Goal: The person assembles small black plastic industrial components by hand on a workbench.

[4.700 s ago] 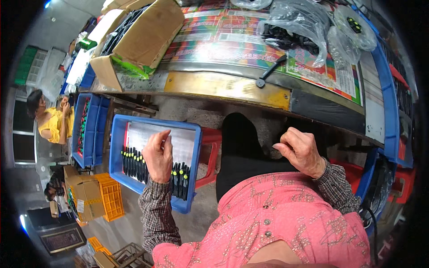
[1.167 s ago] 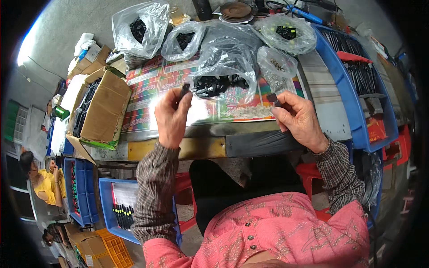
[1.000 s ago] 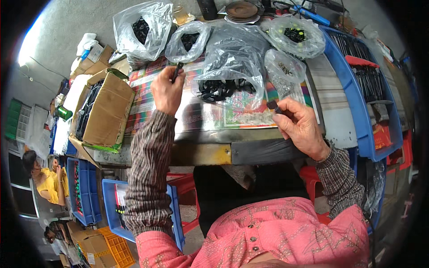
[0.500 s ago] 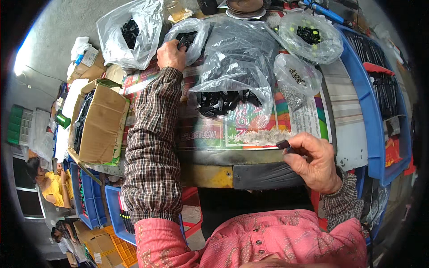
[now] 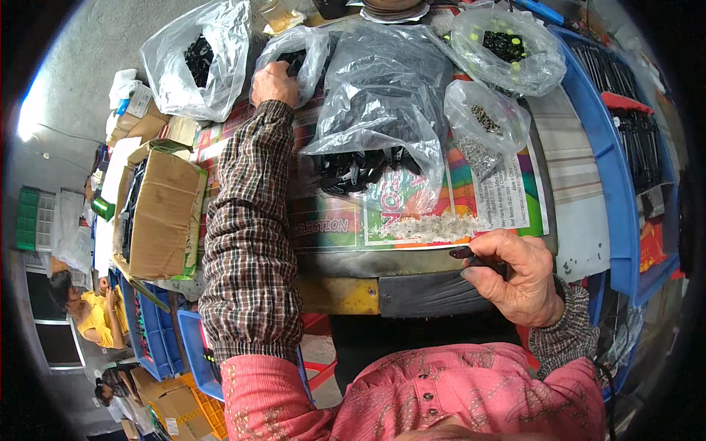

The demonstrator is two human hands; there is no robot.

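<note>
My left hand (image 5: 275, 84) reaches to the far left side of the table, into the mouth of a small clear plastic bag (image 5: 315, 55) of black parts (image 5: 293, 62). Its fingers are curled, with the tips hidden, so what they grip cannot be made out. Near the table's front edge, my right hand (image 5: 519, 276) pinches a small dark plastic piece (image 5: 462, 252) between thumb and fingers, one end sticking out to the left. Between the hands lies a large clear bag (image 5: 386, 88), its open end towards me, with loose black plastic parts (image 5: 353, 170) spilling out.
Bags of black parts (image 5: 198, 62), black and yellow-green parts (image 5: 504, 45) and small metal pieces (image 5: 485, 119) stand around the table. A cardboard box (image 5: 165, 214) is at left; a blue crate (image 5: 614, 184) borders the right. Another person in yellow (image 5: 100, 316) sits far left.
The view has shifted slightly. My left hand is still at the small bag, its fingertips now less visible. In my right hand the dark piece has turned and points more to the left.
</note>
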